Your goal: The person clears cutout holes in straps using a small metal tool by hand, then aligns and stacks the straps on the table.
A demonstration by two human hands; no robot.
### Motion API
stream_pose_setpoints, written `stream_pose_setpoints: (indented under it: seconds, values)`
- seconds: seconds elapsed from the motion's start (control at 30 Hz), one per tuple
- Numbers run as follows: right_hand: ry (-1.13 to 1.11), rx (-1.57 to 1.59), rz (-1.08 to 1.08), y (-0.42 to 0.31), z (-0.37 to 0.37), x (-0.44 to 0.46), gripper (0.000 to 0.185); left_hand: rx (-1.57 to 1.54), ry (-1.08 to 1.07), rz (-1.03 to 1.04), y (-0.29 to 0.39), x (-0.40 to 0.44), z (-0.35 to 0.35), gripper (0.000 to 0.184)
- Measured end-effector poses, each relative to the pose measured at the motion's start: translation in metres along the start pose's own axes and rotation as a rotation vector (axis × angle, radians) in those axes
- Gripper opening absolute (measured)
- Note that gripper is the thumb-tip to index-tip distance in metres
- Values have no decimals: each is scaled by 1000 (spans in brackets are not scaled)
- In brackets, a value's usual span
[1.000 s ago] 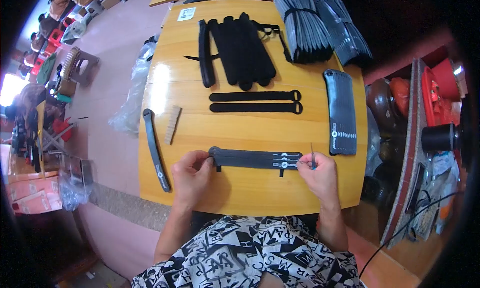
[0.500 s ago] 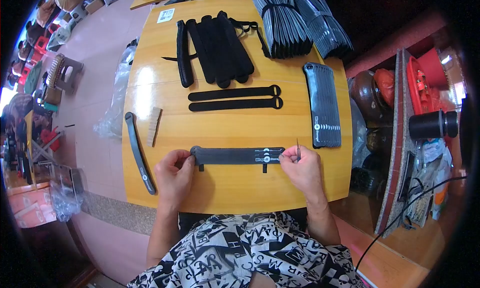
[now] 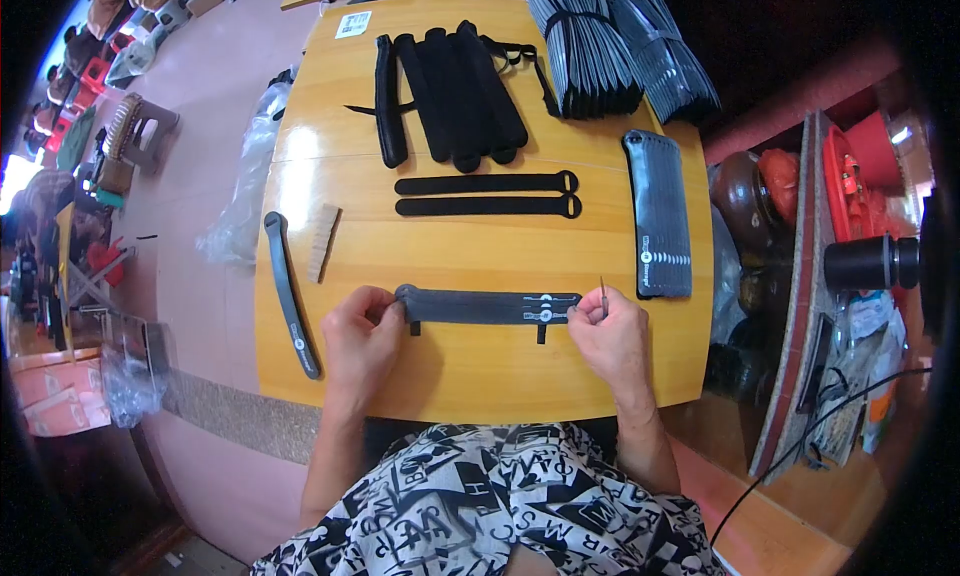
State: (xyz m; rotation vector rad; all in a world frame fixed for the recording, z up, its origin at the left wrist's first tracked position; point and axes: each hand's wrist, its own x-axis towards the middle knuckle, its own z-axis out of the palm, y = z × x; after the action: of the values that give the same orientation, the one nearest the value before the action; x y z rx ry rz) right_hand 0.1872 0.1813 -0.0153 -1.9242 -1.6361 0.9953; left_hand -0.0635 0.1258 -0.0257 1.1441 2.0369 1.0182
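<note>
A short stack of dark grey storage straps (image 3: pixel 470 305) with white printing lies across the near part of the table, between my hands. My left hand (image 3: pixel 360 338) pinches its left end between thumb and fingers. At the right end, my right hand (image 3: pixel 612 341) is closed, thumb and fingertip on the straps. A thin pointed metal tool (image 3: pixel 603 294) also sticks up from my right hand; its kind is hard to make out. Two small black tabs (image 3: pixel 542 334) poke out below the stack's near edge. Beyond it, two black straps with loop ends (image 3: pixel 485 207) lie side by side.
A single grey strap (image 3: pixel 291 301) and a ridged tan strip (image 3: pixel 324 243) lie at left. Bundled straps (image 3: pixel 660 216) rest at right, thick tied bundles (image 3: pixel 583 51) at the far right corner. Black straps (image 3: pixel 460 96) lie farther back on the wooden table (image 3: pixel 480 381).
The view has shifted a little, so the table and everything on it appear farther right. Both hands keep their hold on the strap stack, which hardly changes place on the table.
</note>
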Motion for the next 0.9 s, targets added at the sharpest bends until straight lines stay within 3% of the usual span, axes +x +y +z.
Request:
stream_pose_setpoints:
  seconds: [0.27, 0.4, 0.5, 0.53, 0.57, 0.6, 0.67, 0.7, 0.8, 0.83, 0.9]
  values:
    - [-71, -94, -7, 3, -5, 8, 21, 392, -175, -2, 11, 8, -24, 16]
    - [-107, -10, -30, 12, -8, 11, 22, 199, -196, 8, 5, 6, -32, 18]
    - [-106, 95, -122, 19, -15, 5, 11, -283, -282, 69, 25, -29, -42, 16]
    - [-120, 129, -133, 13, -17, 3, 10, -451, -433, 120, 49, -45, -50, 13]
    - [-136, 161, -142, 3, -21, -1, 10, -587, -756, 136, 75, -53, -66, 15]
    - [-153, 196, -154, -7, -24, -3, 11, -773, -932, 567, 80, -55, -57, 19]
    - [-170, 63, -258, -27, -22, -1, 12, -1195, -1365, 643, 106, -69, -44, 21]
    - [-176, -5, -315, -37, -18, 2, 13, -1343, -1394, 692, 113, -78, -38, 24]
    - [-1, -174, -766, -54, 9, 16, 12, -1680, -1521, 786, 128, -101, -22, 33]
    - [-88, -225, -711, -68, 12, 15, 10, -1718, -1555, 782, 128, -104, -20, 35]
    - [-58, -258, -844, -80, 31, 26, 10, -1678, -1663, 739, 124, -105, -17, 38]
